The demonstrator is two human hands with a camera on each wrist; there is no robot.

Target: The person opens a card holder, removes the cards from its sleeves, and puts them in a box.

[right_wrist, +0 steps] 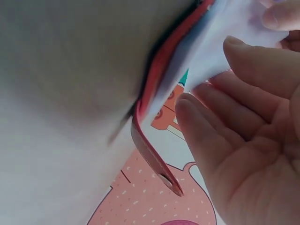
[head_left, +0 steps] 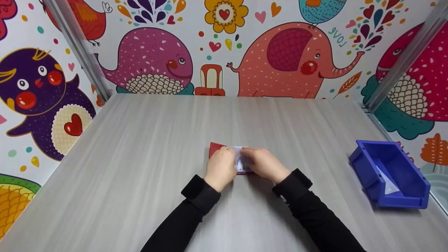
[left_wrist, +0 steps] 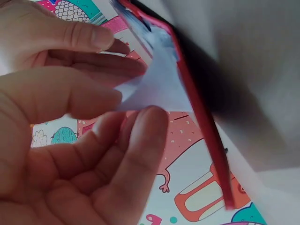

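Table bears red wallet near cartoon walls

A pale grey, streaked wood-grain counter carries a small, flat red holder with thin whitish leaves near its middle and, well apart toward the right edge, an open-topped, rectangular blue plastic bin.

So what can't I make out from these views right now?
Head view: much of the red wallet, hidden by the left hand and right hand.
Head view: any print on the pale sheet, too small and partly covered.
Head view: what the white piece in the blue bin is, partly behind the bin's wall.
Both wrist views: the wallet's far end, cut off by the top edge.
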